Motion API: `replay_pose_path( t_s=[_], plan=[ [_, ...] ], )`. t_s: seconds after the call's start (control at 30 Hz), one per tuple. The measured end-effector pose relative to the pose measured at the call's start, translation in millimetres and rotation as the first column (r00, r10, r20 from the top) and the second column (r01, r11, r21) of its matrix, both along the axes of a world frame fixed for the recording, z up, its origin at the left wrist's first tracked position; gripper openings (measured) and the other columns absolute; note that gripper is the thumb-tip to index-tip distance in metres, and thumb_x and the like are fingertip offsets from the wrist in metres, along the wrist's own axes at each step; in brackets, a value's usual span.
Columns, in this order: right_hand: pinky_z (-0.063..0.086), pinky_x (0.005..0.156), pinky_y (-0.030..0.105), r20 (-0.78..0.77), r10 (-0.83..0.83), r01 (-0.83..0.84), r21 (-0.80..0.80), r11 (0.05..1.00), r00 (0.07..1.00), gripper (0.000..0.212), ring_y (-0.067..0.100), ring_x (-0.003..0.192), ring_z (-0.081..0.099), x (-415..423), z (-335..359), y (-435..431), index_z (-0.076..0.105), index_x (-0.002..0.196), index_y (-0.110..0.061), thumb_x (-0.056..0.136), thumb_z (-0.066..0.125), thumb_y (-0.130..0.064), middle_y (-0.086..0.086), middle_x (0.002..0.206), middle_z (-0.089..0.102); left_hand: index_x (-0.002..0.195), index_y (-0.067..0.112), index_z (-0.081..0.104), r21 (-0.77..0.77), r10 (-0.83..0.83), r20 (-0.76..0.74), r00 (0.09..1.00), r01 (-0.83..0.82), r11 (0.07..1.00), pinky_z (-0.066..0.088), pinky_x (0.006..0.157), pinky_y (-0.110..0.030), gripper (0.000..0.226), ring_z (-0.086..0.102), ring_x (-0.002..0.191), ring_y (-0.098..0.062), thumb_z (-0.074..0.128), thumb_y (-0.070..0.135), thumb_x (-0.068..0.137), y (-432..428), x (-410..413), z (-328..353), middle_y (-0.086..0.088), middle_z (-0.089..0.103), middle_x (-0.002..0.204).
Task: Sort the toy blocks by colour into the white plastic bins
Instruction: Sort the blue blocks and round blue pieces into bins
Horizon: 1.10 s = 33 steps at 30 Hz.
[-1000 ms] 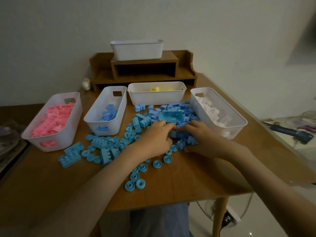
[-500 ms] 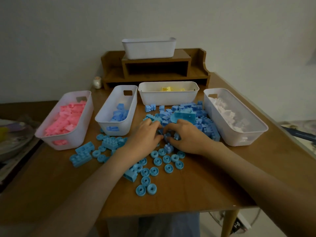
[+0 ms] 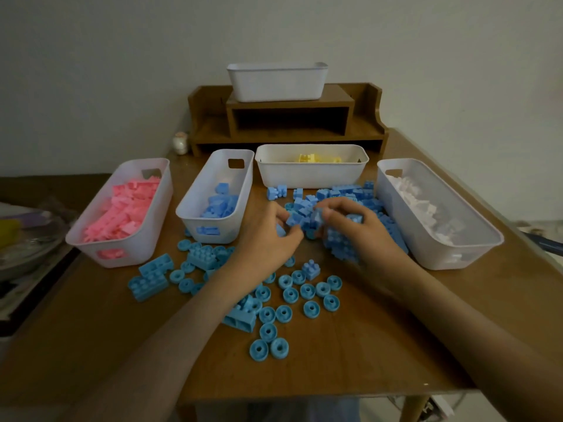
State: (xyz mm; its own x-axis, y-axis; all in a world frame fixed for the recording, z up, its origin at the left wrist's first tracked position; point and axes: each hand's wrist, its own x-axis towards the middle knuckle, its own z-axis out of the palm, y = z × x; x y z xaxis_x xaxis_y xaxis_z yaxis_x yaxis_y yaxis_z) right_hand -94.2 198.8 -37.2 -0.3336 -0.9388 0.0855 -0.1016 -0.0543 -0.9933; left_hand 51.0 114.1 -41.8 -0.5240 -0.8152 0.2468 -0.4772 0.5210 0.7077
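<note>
The fingers (image 3: 336, 207) of the left hand (image 3: 268, 239) and right hand (image 3: 365, 236) meet in the loose blocks (image 3: 344, 190) piled mid-bench (image 3: 350, 354). Left of the fingers two bins stand lengthwise, the nearer bin (image 3: 225, 233) just beside them and the outer bin (image 3: 134, 251) beyond it. Behind the fingers a crosswise bin (image 3: 310, 175) lies, and behind that a shelf unit (image 3: 362, 129) carries a top bin (image 3: 277, 86). Right of the fingers stands the right bin (image 3: 457, 257). Before them ring pieces (image 3: 307, 290) lie scattered.
</note>
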Motion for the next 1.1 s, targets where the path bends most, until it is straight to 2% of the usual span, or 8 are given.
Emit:
replay_pose_path(
  t_s=[0.17,0.3,0.47,0.6,0.7,0.77,0.83,1.1],
  plan=[
    [0.05,0.049,0.021,0.593,-0.089,-0.035,0.194,0.98,0.8,0.021,0.014,0.055,0.063,10.1,11.0,-0.9,0.06,0.095,-0.007,0.089,0.059,-0.027,0.007,0.067,0.064,0.09,0.015,0.05,0.569,-0.023,-0.274,0.961,0.181,0.802,0.031,0.05,-0.022,0.002,0.039,0.054,-0.01,0.052,0.015,0.091,0.9,-1.6,10.1,-0.002,0.064,0.075],
    [0.049,0.038,0.018,0.778,-0.102,-0.153,0.248,0.957,0.62,0.021,0.014,0.048,0.06,8.5,14.6,-2.6,0.059,0.084,-0.002,0.085,0.06,-0.023,0.012,0.068,0.065,0.091,0.011,0.054,0.592,-0.122,-0.266,0.956,0.262,0.762,0.03,0.049,-0.022,0.004,0.038,0.053,-0.01,0.052,0.014,0.09,1.3,2.1,10.0,-0.003,0.064,0.068],
    [0.05,0.041,0.02,0.805,-0.036,-0.216,0.202,0.955,0.592,0.025,0.018,0.053,0.062,7.0,14.8,-5.0,0.057,0.096,0.0,0.08,0.062,-0.018,0.016,0.073,0.065,0.094,0.015,0.055,0.589,-0.161,-0.218,0.963,0.261,0.765,0.03,0.051,-0.023,0.008,0.038,0.056,-0.009,0.056,0.023,0.091,3.3,1.7,7.8,-0.004,0.057,0.075],
    [0.046,0.042,0.015,0.646,0.048,-0.247,0.221,0.943,0.762,0.027,0.011,0.056,0.054,11.9,13.9,-11.0,0.058,0.104,0.003,0.083,0.062,-0.013,0.013,0.079,0.061,0.092,0.022,0.052,0.497,-0.133,-0.136,0.982,0.184,0.848,0.034,0.056,-0.025,0.009,0.043,0.058,-0.008,0.052,0.031,0.094,5.8,4.9,13.4,0.012,0.051,0.059],
    [0.041,0.042,0.017,0.345,0.119,-0.206,0.229,0.951,0.931,0.02,0.01,0.054,0.049,22.0,27.2,-23.6,0.06,0.103,-0.002,0.092,0.058,-0.018,0.01,0.078,0.059,0.098,0.025,0.05,0.202,-0.096,-0.02,0.995,0.098,0.975,0.044,0.063,-0.023,0.012,0.055,0.075,-0.004,0.049,0.037,0.095,-0.5,14.4,34.0,0.011,0.063,0.082],
    [0.044,0.048,0.023,-0.048,0.071,-0.059,0.221,0.973,0.996,0.016,0.011,0.054,0.051,31.1,39.6,-40.8,0.061,0.102,-0.008,0.092,0.058,-0.02,0.006,0.077,0.059,0.096,0.024,0.047,-0.02,0.006,0.102,0.995,-0.004,1.0,0.041,0.056,-0.022,0.009,0.051,0.07,-0.004,0.049,0.033,0.095,-17.9,28.4,51.3,0.005,0.057,0.084],
    [0.049,0.06,0.03,-0.479,0.022,0.059,0.155,0.986,0.877,0.015,0.012,0.064,0.055,43.5,51.3,-65.3,0.058,0.104,-0.016,0.091,0.058,-0.022,0.001,0.082,0.058,0.092,0.016,0.047,-0.215,0.173,0.226,0.959,-0.124,0.969,0.033,0.054,-0.027,0.009,0.048,0.068,-0.012,0.05,0.025,0.093,-43.8,45.7,65.6,-0.007,0.056,0.091],
    [0.052,0.066,0.035,-0.304,0.084,-0.001,0.264,0.965,0.949,0.015,0.026,0.072,0.058,95.9,58.5,-169.2,0.053,0.075,-0.01,0.087,0.06,-0.016,0.012,0.076,0.058,0.126,0.016,0.048,-0.168,0.151,0.624,0.767,-0.057,0.984,0.045,0.084,-0.036,0.032,0.055,0.106,-0.029,0.049,0.014,0.095,-89.2,59.4,54.6,-0.014,0.057,0.118]
  ],
)
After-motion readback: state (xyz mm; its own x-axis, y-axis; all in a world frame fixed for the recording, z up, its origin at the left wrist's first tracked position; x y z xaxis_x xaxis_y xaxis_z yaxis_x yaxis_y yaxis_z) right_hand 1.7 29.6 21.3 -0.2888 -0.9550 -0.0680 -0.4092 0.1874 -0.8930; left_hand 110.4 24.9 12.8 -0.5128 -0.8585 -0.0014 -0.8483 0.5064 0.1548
